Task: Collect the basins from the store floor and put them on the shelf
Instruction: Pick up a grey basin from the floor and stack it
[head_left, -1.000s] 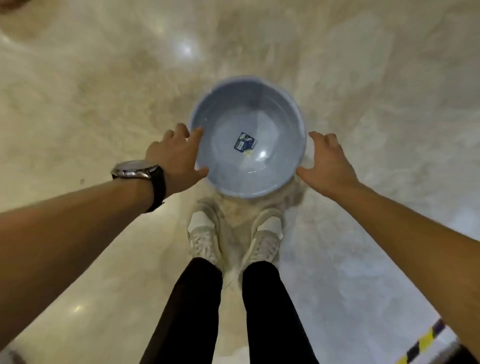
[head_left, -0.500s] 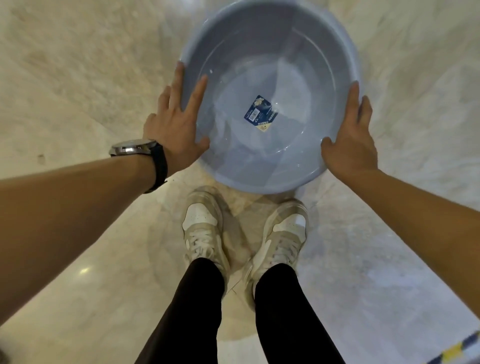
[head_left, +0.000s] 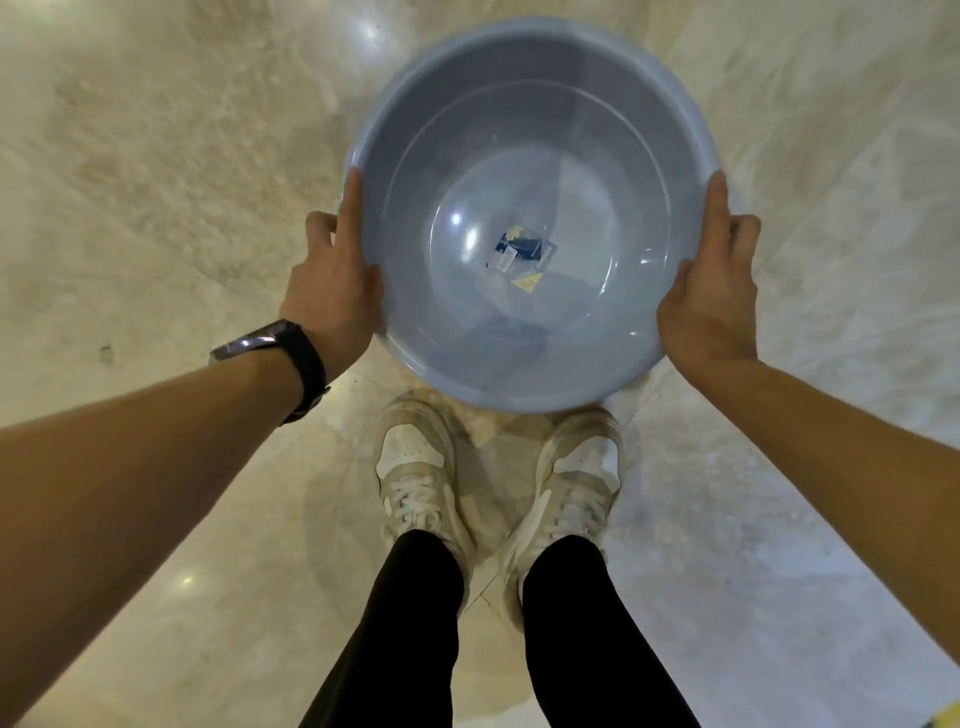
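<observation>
A round blue-grey plastic basin (head_left: 530, 130) with a small blue label on its bottom fills the upper middle of the head view, its open side facing me. My left hand (head_left: 332, 280), with a watch on the wrist, grips the basin's left rim, thumb along the edge. On the opposite side my right hand (head_left: 711, 296) grips the right rim in the same way. The basin is held above the floor in front of my feet. No shelf is in view.
Glossy beige marble floor (head_left: 156, 182) spreads all around. My two white sneakers (head_left: 415, 483) and black trouser legs stand just below the basin. A scrap of yellow marking (head_left: 948, 719) shows at the bottom right corner.
Both hands reached to the basin on the floor, closed on its opposite rims, and the basin now sits larger and closer in view, lifted toward me.
</observation>
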